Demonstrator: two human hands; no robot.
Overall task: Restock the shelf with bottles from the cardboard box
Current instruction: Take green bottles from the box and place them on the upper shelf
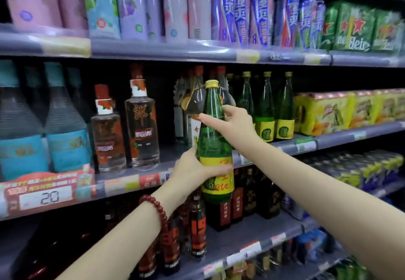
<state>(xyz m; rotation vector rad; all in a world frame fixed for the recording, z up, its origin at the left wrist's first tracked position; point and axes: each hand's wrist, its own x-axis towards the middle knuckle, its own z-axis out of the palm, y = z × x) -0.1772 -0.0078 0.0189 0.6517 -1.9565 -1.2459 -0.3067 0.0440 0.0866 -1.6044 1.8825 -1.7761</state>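
You've got one green bottle (215, 146) up in front of the middle shelf (306, 146), held in both hands and not set down yet. Your left hand (192, 170) is wrapped around the yellow label low on the bottle, fingers (221, 170) curled across the front. Your right hand (232, 124) is up at the shoulder of the bottle, thumb on the near side and fingers around the back, so that's a proper two-handed grip. The bottle is upright, maybe tipped a touch, and its base hangs below the shelf edge, so it still has to come up and go in.

Progress-wise: there are already three matching bottles (265, 109) standing in a row just to the right, same gold caps and yellow labels, so I'd guess that's the row you're filling. The spot just left of them, behind your right hand, looks like where this one goes, though I can't see how much room is back there. The box isn't in view at all, so no idea how many are left. I'd call it somewhere mid-task, with this bottle one lift away from shelved.
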